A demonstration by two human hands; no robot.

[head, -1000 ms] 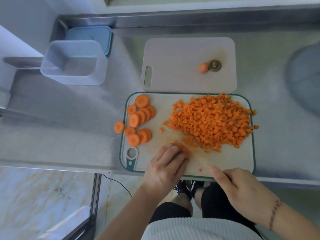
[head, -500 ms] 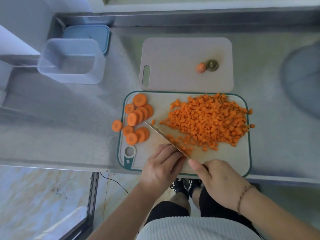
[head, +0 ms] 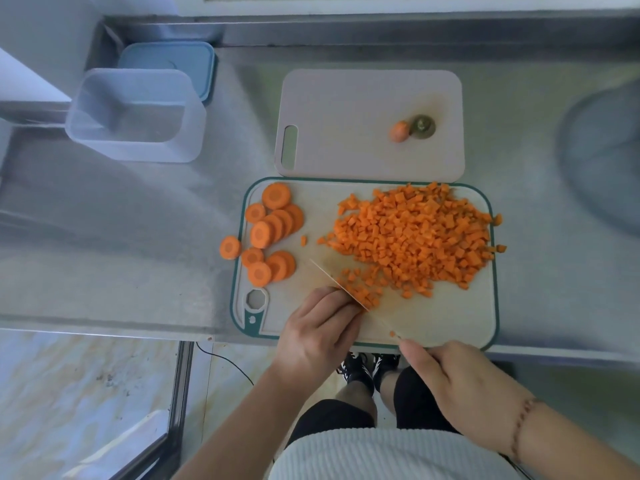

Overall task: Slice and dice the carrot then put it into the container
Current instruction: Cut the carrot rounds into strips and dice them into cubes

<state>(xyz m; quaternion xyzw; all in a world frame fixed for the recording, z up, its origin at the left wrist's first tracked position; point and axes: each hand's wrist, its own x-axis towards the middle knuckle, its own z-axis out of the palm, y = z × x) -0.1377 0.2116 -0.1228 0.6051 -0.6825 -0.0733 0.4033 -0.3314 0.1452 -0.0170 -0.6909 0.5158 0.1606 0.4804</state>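
Observation:
A green-rimmed cutting board point(head: 433, 317) carries a big pile of diced carrot point(head: 415, 237) on its right and several round carrot slices point(head: 273, 230) on its left. One slice point(head: 230, 247) lies off the board on the counter. My left hand point(head: 318, 334) curls its fingers down over carrot strips, which it almost wholly hides. The knife blade point(head: 341, 287) runs against those fingers, with fresh dice point(head: 362, 287) on its right side. My right hand point(head: 460, 386) grips the knife handle at the board's near edge. The clear container point(head: 135, 116) stands far left.
A blue lid point(head: 169, 64) lies behind the container. A second plain board point(head: 346, 133) behind the first holds a carrot end point(head: 398, 130) and the stem top point(head: 422, 125). A round grey object point(head: 602, 168) sits at the right. The steel counter's near edge runs below the board.
The knife has been chopping at my left fingertips. My right hand has drawn back to the right, and more small dice lie beside the blade. My left hand has barely moved.

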